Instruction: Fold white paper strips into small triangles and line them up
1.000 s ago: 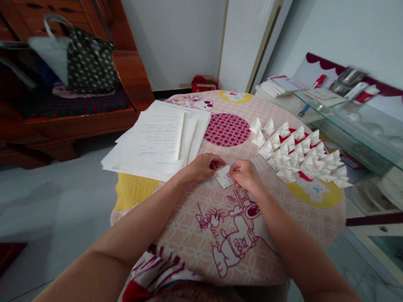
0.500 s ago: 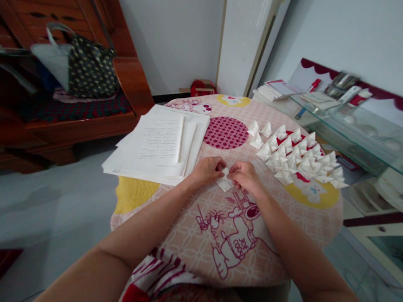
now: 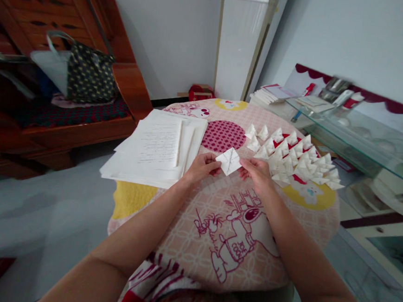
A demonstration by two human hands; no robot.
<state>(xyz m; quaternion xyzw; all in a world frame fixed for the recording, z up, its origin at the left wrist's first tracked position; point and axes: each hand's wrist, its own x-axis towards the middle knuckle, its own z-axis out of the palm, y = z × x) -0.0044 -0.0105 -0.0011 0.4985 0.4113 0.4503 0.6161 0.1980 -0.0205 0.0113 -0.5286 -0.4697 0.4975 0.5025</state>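
A small folded paper square (image 3: 229, 161), white with creases and faint print, is held up like a diamond just above the table. My left hand (image 3: 203, 166) pinches its left corner between thumb and fingers. At the opposite corner, my right hand (image 3: 256, 170) grips it the same way. Many folded white paper pieces (image 3: 292, 156) with pointed tips stand in rows to the right of my right hand. Left of my left hand lies a stack of paper sheets (image 3: 160, 143), the top one printed with text.
A pink patterned cloth (image 3: 198, 234) covers the round table. Close to its right side is a glass shelf (image 3: 363, 136) bearing cups and papers. A wooden bench (image 3: 129, 94) with a dotted bag (image 3: 89, 74) stands at the left; a white upright cabinet-like unit (image 3: 239, 47) is behind.
The paper has been raised off the cloth and turned so its square face shows. Both hands moved slightly up and apart, now at opposite corners. The camera view has tilted a little upward.
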